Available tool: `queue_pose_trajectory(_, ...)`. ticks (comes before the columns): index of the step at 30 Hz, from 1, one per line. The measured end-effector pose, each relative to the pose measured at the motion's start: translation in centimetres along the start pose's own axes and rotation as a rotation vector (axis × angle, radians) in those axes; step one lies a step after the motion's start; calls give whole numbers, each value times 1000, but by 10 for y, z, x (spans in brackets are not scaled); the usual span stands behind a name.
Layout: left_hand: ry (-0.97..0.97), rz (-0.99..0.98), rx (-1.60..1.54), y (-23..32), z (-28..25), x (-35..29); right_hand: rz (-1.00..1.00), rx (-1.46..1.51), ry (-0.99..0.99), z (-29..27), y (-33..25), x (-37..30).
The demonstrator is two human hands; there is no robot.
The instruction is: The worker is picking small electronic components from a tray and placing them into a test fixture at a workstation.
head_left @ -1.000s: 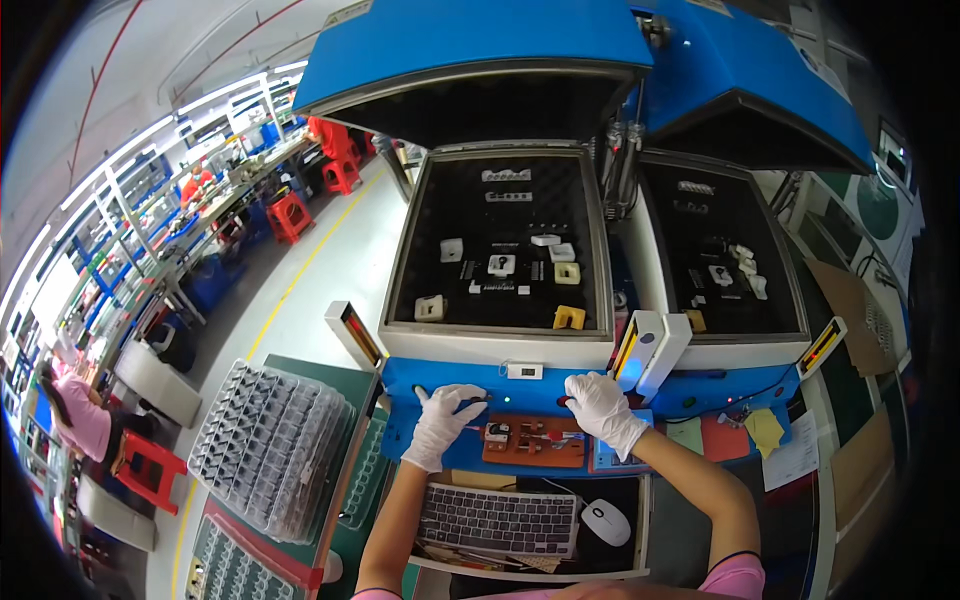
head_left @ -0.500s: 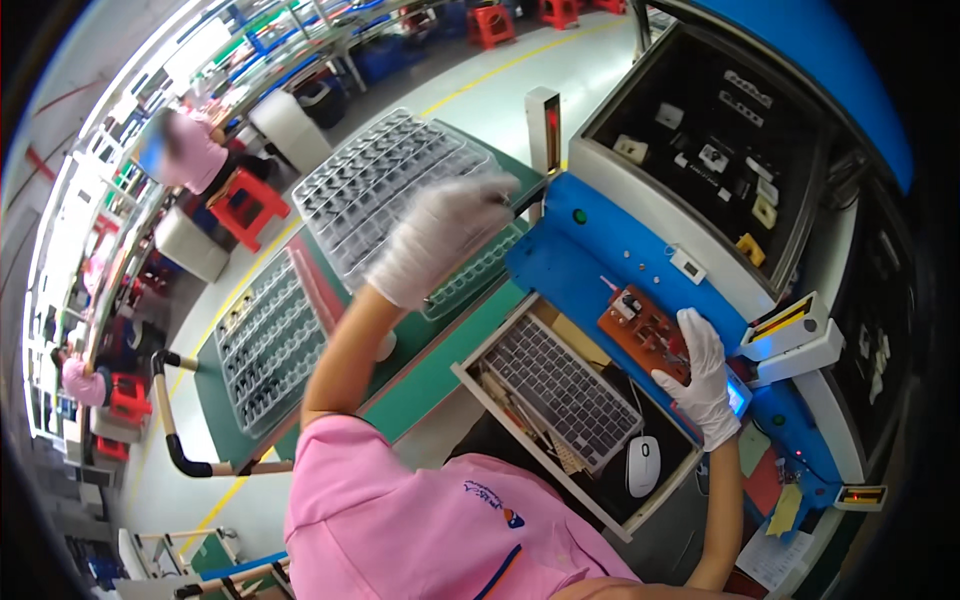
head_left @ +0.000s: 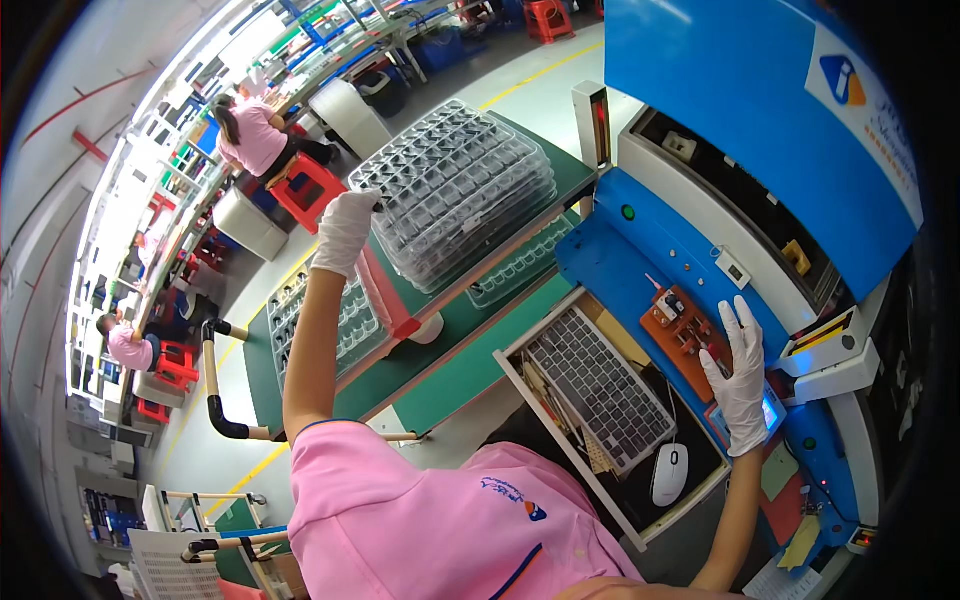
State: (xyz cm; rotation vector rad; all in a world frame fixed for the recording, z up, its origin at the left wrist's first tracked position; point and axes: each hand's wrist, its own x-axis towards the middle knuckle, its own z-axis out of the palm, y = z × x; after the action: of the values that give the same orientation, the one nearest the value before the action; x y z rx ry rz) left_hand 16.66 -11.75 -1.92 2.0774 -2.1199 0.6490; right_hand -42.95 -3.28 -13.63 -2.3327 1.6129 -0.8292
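My left hand [head_left: 346, 236], in a white glove, is at the left edge of a stack of clear plastic trays [head_left: 475, 215]. Its fingers are closed on a small black part [head_left: 378, 204], whose exact kind is too small to tell. Rows of dark pieces fill pockets of the top tray. My right hand [head_left: 741, 375], gloved too, has its fingers spread beside the near end of an orange fixture [head_left: 676, 326]. That fixture carries a small white-and-black piece and metal clamps, on the blue machine bed [head_left: 600, 250].
An open drawer holds a keyboard [head_left: 600, 385] and a white mouse [head_left: 669, 474]. A blue hood [head_left: 730, 130] hangs over the machine opening at right. Another clear tray [head_left: 350, 325] lies on the green cart [head_left: 265, 370]. People in pink sit at benches far left.
My left hand has moved left from over the trays to their edge. My right hand's fingers have spread and lifted. The blue hood now covers more of the machine opening. The view has shifted.
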Motion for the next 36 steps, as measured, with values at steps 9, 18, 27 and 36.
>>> queue_pose_trajectory(9, -129, -32, -118, -9, -16, 3, 6, -30, -2, 4, 6, -3)
queue_pose_trajectory(18, 91, -83, -490, -34, -34, -16, -75, -77, 26, 9, 10, -2)
queue_pose_trajectory(27, -228, -697, -180, -185, 10, -134, -93, 163, 109, 10, 17, -6)
queue_pose_trajectory(36, -277, -632, 133, -213, 90, -146, -123, 216, -62, 6, -36, -5)
